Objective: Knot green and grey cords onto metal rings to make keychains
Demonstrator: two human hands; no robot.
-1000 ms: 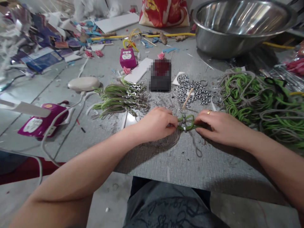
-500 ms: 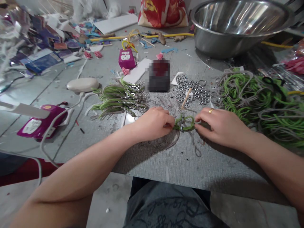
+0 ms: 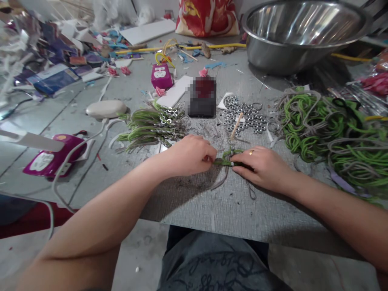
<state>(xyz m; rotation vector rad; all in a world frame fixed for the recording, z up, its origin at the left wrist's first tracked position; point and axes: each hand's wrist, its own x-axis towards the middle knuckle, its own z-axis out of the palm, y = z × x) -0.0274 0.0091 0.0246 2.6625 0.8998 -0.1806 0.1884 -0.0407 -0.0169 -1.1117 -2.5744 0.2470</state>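
My left hand [image 3: 192,155] pinches the left end of a green cord [image 3: 222,161] that lies looped above the table, with grey cord strands among it. Small metal nuts [image 3: 232,150] sit around the cord's middle. My right hand [image 3: 263,163], with a ring on one finger, closes its thumb and fingers on the right part of the same cord, at the lower nut. Its fingers hide the cord's right loop. A thin grey loop hangs out below on the tabletop. Beyond my hands lie a pile of metal nuts [image 3: 247,117] and a wooden stick [image 3: 236,125].
Left of centre lies a bundle of green and grey cords with nuts [image 3: 151,123]. A heap of loose cords [image 3: 312,121] fills the right side. Farther back stand a steel bowl [image 3: 281,56] and a dark phone-like object [image 3: 201,107]. A purple power strip [image 3: 50,155] lies left.
My right hand has moved left, from the cord's right end onto the part by the nuts. My left hand has drawn slightly left, pulling the green cord out longer.
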